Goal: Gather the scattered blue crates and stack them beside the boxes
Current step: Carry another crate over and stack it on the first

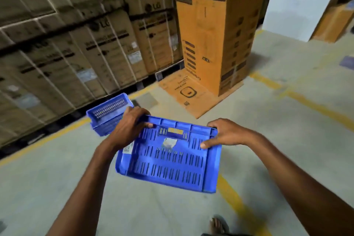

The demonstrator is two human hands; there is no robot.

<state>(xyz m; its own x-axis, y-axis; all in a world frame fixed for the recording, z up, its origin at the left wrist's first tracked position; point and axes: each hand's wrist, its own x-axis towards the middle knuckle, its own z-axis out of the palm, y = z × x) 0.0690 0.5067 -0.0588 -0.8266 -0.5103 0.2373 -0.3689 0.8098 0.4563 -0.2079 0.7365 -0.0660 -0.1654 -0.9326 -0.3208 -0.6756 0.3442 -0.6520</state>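
I carry a blue slotted crate (168, 161) in the air above the floor, tilted so its perforated face turns toward me. My left hand (128, 128) grips its far left rim. My right hand (224, 134) grips the far right rim, thumb pressed on the slotted face. A short stack of blue crates (107, 116) sits on the floor just beyond my left hand, close to the wall of stacked cardboard boxes (80, 48).
A tall orange carton (210, 34) stands open on a flattened cardboard sheet (183, 94) ahead. A white appliance (293, 11) in cardboard is at the far right. Yellow lines (316, 109) cross the concrete floor. My sandalled foot (218, 225) shows at the bottom.
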